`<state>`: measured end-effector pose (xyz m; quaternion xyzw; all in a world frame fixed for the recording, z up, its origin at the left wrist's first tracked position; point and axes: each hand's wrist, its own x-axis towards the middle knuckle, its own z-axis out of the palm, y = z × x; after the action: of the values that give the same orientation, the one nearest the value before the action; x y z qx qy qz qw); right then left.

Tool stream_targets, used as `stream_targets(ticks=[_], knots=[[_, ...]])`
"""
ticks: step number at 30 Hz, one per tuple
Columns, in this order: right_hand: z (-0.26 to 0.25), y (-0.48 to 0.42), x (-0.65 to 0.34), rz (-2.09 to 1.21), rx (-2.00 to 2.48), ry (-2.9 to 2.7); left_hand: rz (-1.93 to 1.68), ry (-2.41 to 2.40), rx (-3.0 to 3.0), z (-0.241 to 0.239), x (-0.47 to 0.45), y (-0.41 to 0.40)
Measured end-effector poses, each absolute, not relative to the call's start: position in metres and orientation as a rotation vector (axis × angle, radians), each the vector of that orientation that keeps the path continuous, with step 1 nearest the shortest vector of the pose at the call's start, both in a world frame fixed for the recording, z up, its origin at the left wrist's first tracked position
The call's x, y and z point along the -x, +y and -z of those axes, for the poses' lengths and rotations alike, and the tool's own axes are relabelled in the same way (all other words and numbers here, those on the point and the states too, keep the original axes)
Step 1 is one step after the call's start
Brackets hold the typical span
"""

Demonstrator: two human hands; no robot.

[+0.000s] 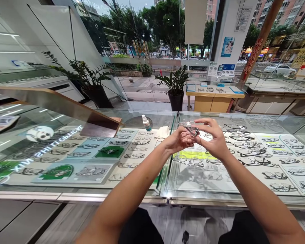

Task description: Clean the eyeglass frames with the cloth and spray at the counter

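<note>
Both my hands meet over the glass display counter [167, 189] and hold a pair of glasses [190, 128] between them. My left hand [178, 139] grips the frame from below with curled fingers. My right hand [213, 137] pinches it from the right, fingers bent over the top. A small white spray bottle [146, 123] with a teal label stands on the glass to the left. A folded white cloth [162, 132] lies beside it.
Under the glass lie several rows of glasses frames [256, 149] on printed cards. A wooden ledge [66, 108] slants across the left counter. Potted plants [176, 84] stand behind, near a yellow display table [213, 98] and the street windows.
</note>
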<state>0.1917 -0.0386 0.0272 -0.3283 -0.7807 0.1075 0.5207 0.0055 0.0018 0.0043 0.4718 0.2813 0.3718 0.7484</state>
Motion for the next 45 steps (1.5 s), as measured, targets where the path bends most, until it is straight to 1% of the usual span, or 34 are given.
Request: stream_targets(ticks=[4, 6, 8, 10, 13, 15, 18, 22, 28, 31, 36, 40, 45], knots=[[-0.026, -0.039, -0.192, -0.252, 0.824, -1.839, -0.784, 0.635, -1.027, -0.007, -0.009, 0.000], [-0.026, -0.038, -0.192, -0.236, 0.843, -1.811, -0.828, 0.679, -1.045, -0.007, -0.010, 0.003], [-0.026, -0.036, -0.193, -0.208, 0.886, -1.789, -1.016, 0.804, -1.050, -0.005, -0.008, 0.009], [-0.025, -0.034, -0.194, -0.183, 0.957, -1.811, -1.296, 0.982, -1.044, -0.002, -0.002, 0.018], [-0.020, -0.030, -0.194, -0.153, 1.082, -1.971, -1.630, 1.195, -1.099, 0.002, 0.008, 0.030], [-0.015, -0.029, -0.192, -0.122, 1.162, -2.122, -1.771, 1.242, -1.197, 0.003, 0.011, 0.033], [-0.006, -0.029, -0.184, -0.047, 1.270, -2.325, -1.838, 1.230, -1.339, 0.002, 0.008, 0.028], [0.004, -0.030, -0.174, 0.049, 1.359, -2.521, -1.773, 1.225, -1.432, 0.001, 0.002, 0.021], [0.008, -0.029, -0.170, 0.027, 1.399, -2.637, -1.576, 1.304, -1.738, 0.009, 0.001, 0.021], [0.011, -0.029, -0.170, 0.000, 1.410, -2.665, -1.381, 1.366, -1.969, 0.012, 0.002, 0.022], [0.014, -0.027, -0.169, -0.026, 1.443, -2.689, -0.907, 1.473, -2.337, 0.015, 0.005, 0.026], [0.014, -0.026, -0.168, -0.044, 1.454, -2.682, -0.568, 1.522, -2.520, 0.019, 0.005, 0.028], [0.016, -0.027, -0.168, -0.079, 1.438, -2.664, -0.428, 1.524, -2.606, 0.025, 0.003, 0.028]])
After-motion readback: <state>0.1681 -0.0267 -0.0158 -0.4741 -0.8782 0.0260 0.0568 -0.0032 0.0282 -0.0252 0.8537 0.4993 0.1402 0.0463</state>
